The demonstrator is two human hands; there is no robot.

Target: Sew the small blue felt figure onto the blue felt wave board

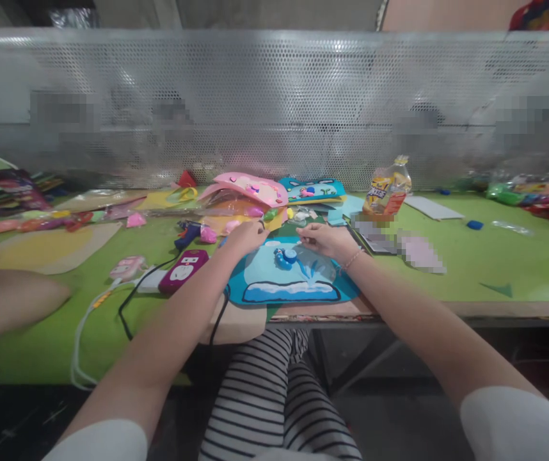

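Note:
A blue foam craft sheet with a wave picture lies at the table's front edge. On its middle sits a small blue clay figure that looks like a whale or snail. My left hand is over the sheet's far left corner, fingers curled together; what they hold, if anything, is too small to name. Above the sheet's far right part, my right hand pinches thumb and fingers, and I cannot make out anything between them. Small clay packets, one green, lie just beyond my hands.
Pink and blue decorated craft pieces lie at the back. A glue gun, a maroon box and cables are at left. A snack bag stands at right. Another person's arm rests at far left.

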